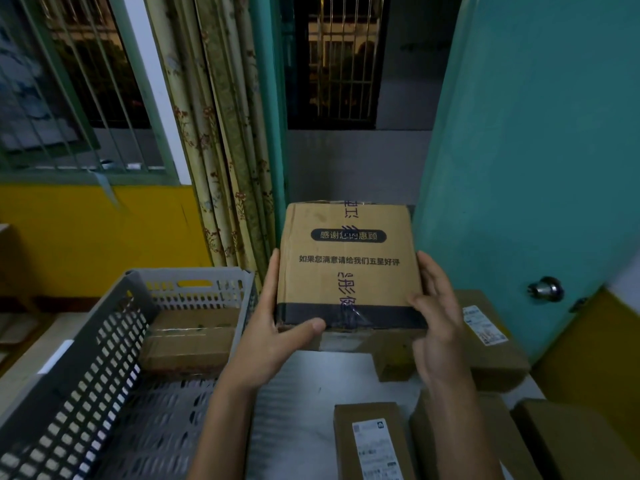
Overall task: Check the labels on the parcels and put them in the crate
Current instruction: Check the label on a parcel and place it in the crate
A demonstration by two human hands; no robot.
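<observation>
Gripping a cardboard box (349, 268) between them, the left hand (273, 337) clasps its left edge with the thumb over the dark tape, while the right hand (434, 317) curls round its right edge, holding it up above the table (311, 410). A grey crate (104, 358) sits just left, one parcel (190, 341) already inside. More parcels (374, 441) lie on the table below and right, beside a teal door (519, 168).
</observation>
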